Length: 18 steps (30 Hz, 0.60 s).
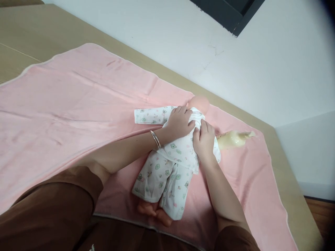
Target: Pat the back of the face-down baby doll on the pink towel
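A baby doll (pixel 198 103) lies on its back on a pink blanket (pixel 78 101), head toward the wall, bare feet toward me. It wears white printed pyjamas (pixel 167 174). My left hand (pixel 179 122), with a silver bangle on the wrist, rests on the doll's chest with fingers curled over the shirt near the collar. My right hand (pixel 204 139) pinches the shirt fabric beside it. One empty sleeve (pixel 151 115) lies flat to the left. The doll's bare arm (pixel 234 138) sticks out to the right.
The blanket covers most of a tan wooden table (pixel 290 181) pushed against a white wall (pixel 261 59). A dark frame (pixel 232 14) hangs on the wall above. My brown sleeves fill the bottom of the view.
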### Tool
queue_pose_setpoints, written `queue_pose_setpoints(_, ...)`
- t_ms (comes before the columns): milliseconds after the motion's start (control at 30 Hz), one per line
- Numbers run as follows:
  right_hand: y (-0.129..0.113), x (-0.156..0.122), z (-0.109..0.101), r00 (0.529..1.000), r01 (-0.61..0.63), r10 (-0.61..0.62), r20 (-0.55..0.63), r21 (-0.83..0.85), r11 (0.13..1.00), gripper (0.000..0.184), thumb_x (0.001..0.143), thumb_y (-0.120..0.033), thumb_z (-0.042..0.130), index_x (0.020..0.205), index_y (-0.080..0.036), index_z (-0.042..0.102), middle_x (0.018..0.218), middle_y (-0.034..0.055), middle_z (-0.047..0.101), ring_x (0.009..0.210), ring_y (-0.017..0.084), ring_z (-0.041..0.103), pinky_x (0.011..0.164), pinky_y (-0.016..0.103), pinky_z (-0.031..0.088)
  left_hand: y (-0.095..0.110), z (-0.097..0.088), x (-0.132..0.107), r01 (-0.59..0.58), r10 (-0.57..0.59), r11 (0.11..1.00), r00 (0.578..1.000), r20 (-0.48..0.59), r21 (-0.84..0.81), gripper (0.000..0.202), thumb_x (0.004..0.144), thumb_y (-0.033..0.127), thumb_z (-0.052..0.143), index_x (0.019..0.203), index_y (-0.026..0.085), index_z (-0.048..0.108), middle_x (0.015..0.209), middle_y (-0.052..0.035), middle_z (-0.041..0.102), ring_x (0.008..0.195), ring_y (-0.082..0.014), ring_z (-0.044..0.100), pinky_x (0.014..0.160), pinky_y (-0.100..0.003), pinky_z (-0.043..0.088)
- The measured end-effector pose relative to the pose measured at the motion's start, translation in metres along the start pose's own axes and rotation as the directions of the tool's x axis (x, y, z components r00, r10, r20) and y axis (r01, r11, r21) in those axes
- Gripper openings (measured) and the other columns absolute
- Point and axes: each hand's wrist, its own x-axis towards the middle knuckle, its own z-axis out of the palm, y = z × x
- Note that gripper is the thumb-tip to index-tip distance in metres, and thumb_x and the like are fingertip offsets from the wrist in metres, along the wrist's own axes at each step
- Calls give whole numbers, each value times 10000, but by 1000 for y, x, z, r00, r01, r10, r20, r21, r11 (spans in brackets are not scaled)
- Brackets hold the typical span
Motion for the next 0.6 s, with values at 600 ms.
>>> queue_pose_setpoints(600,-14,-3,-12,994,44,-27,109,-160,986,511,995,-286,321,1379,-23,531,1399,256,595,1379,359,505,1188,607,274,6,0,-3,-58,56,992,998,16,115,287,963,283,437,977,115,669,1011,-151,695,987,-298,638,880,-432,467)
